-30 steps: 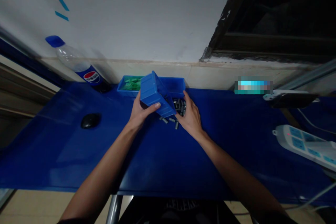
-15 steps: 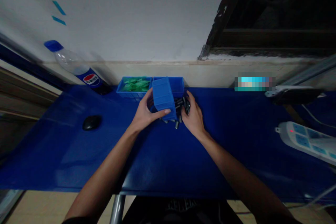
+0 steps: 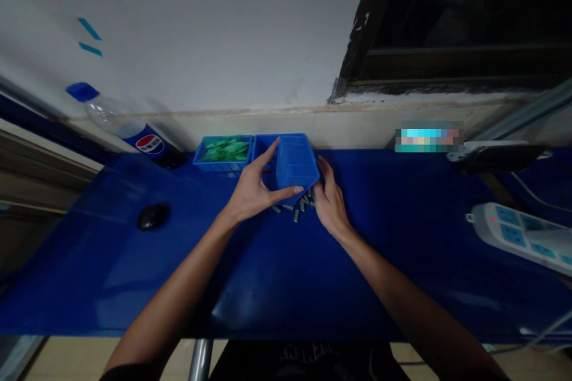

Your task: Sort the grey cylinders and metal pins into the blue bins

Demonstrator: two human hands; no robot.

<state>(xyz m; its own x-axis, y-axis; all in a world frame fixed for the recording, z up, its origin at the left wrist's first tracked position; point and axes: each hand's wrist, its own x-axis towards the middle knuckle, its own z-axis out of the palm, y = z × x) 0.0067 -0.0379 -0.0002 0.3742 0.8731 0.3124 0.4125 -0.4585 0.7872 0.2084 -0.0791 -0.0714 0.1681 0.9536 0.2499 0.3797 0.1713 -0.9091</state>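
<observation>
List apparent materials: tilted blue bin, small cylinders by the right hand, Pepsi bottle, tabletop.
Tilted blue bin: likely moulded plastic, satin; uniform colour, ribbed walls.
Small cylinders: possibly metal, dull sheen; greyish highlights, too small to be sure.
Pepsi bottle: probably clear, glossy plastic; see-through upper part, bright glints.
Tabletop: smooth, glossy, soft reflections; plastic sheet or coated board, can't tell which.

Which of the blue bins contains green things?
The leftmost bin, nearest the bottle; no green shows in the neighbouring bin or the tipped bin in the left hand.
</observation>
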